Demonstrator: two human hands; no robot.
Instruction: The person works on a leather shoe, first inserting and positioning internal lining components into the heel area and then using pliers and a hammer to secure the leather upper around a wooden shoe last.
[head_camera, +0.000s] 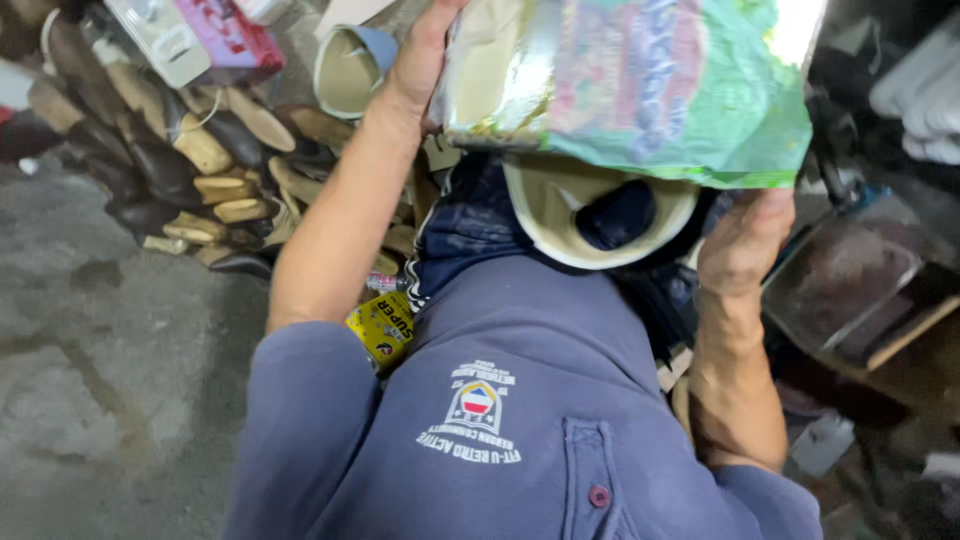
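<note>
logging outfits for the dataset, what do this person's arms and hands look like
Both forearms are bare, with the sleeves of a dusty blue polo shirt ending near the elbows. The left hand and right hand wear no gloves; no rings or watch are visible.

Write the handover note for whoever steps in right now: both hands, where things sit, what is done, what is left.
Left hand: gripping the left edge of the shiny green printed bag, held up in front of the chest.
Right hand: supporting the bag's lower right corner from beneath.
Below the bag: a cream shoe insole piece lies on the lap, over dark blue cloth.
A yellow glue tube lies by the left elbow; a pile of shoe soles sits on the floor to the left.
Done: bag lifted.
Left: bag is not yet set down; its contents are hidden.
</note>
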